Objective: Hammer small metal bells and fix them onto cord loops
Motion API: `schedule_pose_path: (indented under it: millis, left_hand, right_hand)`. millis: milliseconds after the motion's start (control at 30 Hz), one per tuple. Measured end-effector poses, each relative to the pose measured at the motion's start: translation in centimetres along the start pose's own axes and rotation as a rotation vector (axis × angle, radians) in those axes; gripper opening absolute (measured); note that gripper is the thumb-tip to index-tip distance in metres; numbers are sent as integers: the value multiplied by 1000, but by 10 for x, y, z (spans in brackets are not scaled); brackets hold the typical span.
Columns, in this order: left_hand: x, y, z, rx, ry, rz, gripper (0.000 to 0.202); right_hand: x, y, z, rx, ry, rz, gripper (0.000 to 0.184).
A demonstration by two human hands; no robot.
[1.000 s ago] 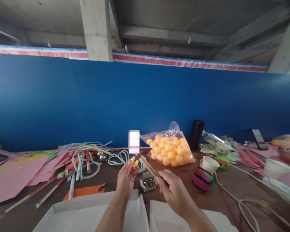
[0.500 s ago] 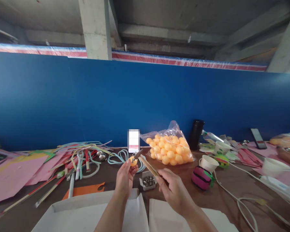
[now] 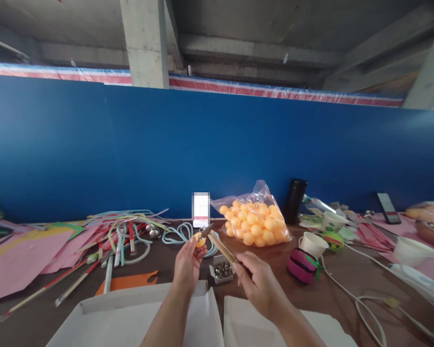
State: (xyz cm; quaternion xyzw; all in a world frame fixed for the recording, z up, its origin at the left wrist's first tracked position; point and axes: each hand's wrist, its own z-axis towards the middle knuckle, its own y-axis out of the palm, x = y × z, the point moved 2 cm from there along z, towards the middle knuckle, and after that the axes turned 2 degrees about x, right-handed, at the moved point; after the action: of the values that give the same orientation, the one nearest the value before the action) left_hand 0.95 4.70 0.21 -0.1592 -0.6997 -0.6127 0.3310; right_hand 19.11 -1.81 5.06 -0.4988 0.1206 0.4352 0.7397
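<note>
An orange ping-pong ball (image 3: 199, 240) sits in the fingertips of my left hand (image 3: 188, 264), with a small dark mark or part on its face that is too small to make out. My right hand (image 3: 255, 277) is closed round the tan wooden handle of a hammer (image 3: 222, 247). Its dark head lies across the handle's far end, at the ball's upper right; whether they touch I cannot tell. Below and between the hands stands a small white box (image 3: 223, 271) of shiny metal pieces. Behind it rests a clear bag of orange balls (image 3: 255, 224).
White open cardboard (image 3: 123, 318) lies in front of me. To the left are pink paper sheets (image 3: 25, 260), coloured tubes and light-blue cord (image 3: 177, 234). On the right stand a magenta pouch (image 3: 303, 266), a paper cup (image 3: 313, 244), a black bottle (image 3: 295, 201) and a white cable (image 3: 342, 289).
The view has shifted very slightly. Both hands keep their grips, and the ball and hammer stay in nearly the same place.
</note>
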Motion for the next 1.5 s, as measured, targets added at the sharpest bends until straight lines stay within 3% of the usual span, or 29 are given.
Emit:
schedule_pose_path:
  millis: [400, 667, 1500]
  left_hand:
    - [0, 0, 1, 25, -20, -13, 12]
    - [1, -1, 1, 33, -32, -21, 15]
    - [1, 2, 0, 30, -16, -37, 11]
  right_hand:
    - [0, 2, 0, -19, 14, -23, 20]
    - [7, 1, -1, 83, 9, 21, 18]
    - [-1, 5, -1, 19, -15, 13, 17]
